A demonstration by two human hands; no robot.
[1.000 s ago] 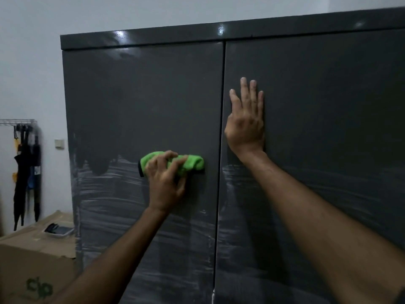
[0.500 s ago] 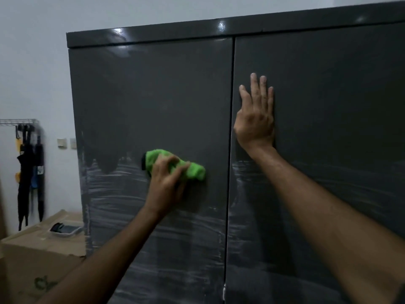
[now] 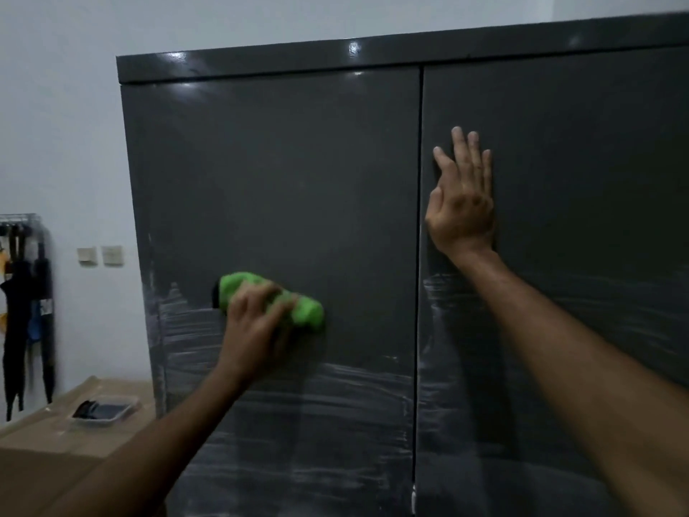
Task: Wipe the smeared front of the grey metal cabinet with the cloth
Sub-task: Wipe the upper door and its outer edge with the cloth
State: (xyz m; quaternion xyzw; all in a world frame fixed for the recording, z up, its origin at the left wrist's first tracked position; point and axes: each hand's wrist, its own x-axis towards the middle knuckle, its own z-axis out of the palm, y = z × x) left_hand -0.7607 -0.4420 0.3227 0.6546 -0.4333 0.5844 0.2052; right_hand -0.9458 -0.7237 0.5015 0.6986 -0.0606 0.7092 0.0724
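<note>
The grey metal cabinet (image 3: 298, 173) fills the view with two closed doors. White smears cover the lower part of both doors, while the upper part looks dark and plain. My left hand (image 3: 257, 322) grips a bunched bright green cloth (image 3: 305, 311) and presses it against the left door at the upper edge of the smears. My right hand (image 3: 462, 203) lies flat with straight fingers on the right door, just right of the seam between the doors.
A cardboard box (image 3: 44, 449) stands at the lower left with a small clear tray (image 3: 104, 410) on top. Dark garments (image 3: 22, 315) hang on a rack by the white wall. Two wall switches (image 3: 100, 254) sit left of the cabinet.
My left hand has slid the green cloth leftward and slightly down along the left door. The view has shifted left. My right hand stays flat on the right door.
</note>
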